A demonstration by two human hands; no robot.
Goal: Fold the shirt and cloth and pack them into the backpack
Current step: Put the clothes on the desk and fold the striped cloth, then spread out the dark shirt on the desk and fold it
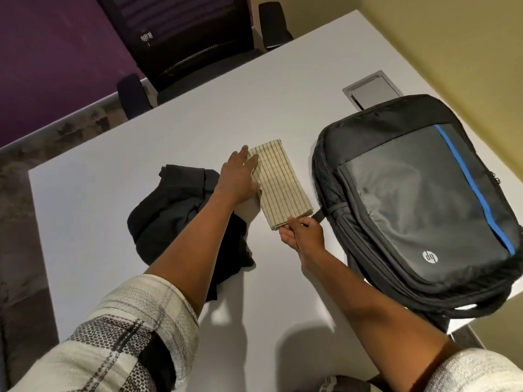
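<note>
A cream cloth with thin dark stripes [278,185] lies folded into a narrow strip on the white table [113,236]. My left hand [240,176] rests flat on its left edge with fingers straight. My right hand [304,234] pinches the strip's near end. A black shirt [169,210] lies crumpled to the left, partly under my left forearm. A grey and black backpack with a blue stripe [418,205] lies flat and closed on the right, close to the cloth.
A black office chair [181,38] stands at the table's far side. A metal cable hatch [370,90] is set into the table behind the backpack. The backpack overhangs the table's right edge by the yellow wall.
</note>
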